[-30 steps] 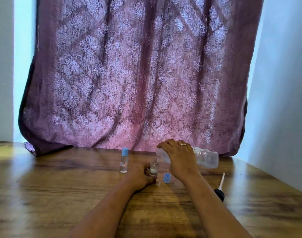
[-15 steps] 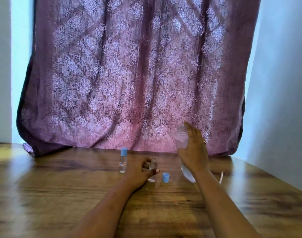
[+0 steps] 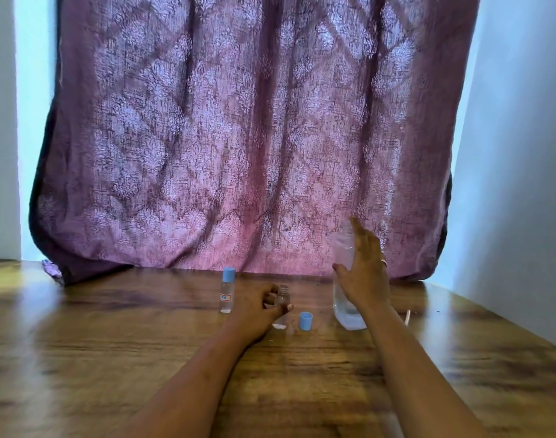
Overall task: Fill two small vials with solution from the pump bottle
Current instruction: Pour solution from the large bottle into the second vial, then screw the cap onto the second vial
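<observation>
The left hand [image 3: 257, 306] grips the open vial [image 3: 283, 294], fingers and thumb curled round it as it stands on the table [image 3: 112, 343]. Just right of that grip lies a loose blue cap [image 3: 305, 320]. Further right the bottle [image 3: 347, 314] stands upright, with the right hand [image 3: 365, 276] against its side, fingers straight and not clasping. Left of the grip stands a capped vial [image 3: 227, 292].

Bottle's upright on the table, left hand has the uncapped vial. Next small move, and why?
Probably move the right hand from the pump bottle to the loose blue cap and pick it up. The bottle stands upright, the left hand grips the open vial, and the other vial is capped.
</observation>
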The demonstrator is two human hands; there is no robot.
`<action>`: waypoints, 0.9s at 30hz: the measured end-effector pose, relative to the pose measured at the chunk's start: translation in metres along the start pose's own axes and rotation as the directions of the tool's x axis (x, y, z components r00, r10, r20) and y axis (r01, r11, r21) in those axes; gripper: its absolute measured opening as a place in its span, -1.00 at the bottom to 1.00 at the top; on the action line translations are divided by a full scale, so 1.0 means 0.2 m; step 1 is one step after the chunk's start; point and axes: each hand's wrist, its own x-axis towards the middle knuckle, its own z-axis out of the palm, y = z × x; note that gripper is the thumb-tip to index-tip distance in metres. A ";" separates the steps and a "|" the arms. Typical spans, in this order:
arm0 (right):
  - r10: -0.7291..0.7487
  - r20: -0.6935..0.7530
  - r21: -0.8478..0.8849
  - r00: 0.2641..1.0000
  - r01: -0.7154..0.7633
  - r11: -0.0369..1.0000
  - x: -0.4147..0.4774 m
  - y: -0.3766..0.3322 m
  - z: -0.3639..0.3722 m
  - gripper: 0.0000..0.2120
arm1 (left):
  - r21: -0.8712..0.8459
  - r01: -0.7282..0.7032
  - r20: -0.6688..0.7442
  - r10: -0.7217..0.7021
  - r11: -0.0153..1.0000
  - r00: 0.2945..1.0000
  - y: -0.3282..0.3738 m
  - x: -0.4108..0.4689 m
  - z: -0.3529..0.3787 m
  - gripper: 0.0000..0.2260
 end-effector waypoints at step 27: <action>0.171 0.754 -0.282 0.634 0.077 0.956 -0.15 -0.19 0.15 -0.89 | 0.070 -0.013 0.044 0.010 0.997 0.999 -0.01 0.00 0.00 -0.71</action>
